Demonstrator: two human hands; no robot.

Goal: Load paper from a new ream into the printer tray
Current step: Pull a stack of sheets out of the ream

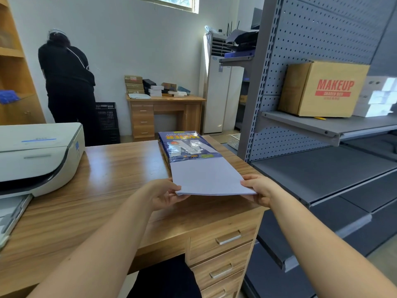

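Note:
A ream in a blue wrapper (187, 147) lies on the right part of the wooden desk (103, 177), its near end open. A thin stack of white paper (208, 177) sticks out of that open end toward me. My left hand (165, 194) pinches the stack's near left corner. My right hand (261, 190) grips its near right corner. The white printer (40, 155) stands at the desk's left. Its pulled-out paper tray (10, 214) shows at the left edge, only partly in view.
Grey metal shelving (322, 130) stands close on the right, with a cardboard box (322, 89) on it. Desk drawers (225, 244) are below the ream. A person in black (68, 82) stands at the back wall, next to a second small desk (165, 112) piled with boxes.

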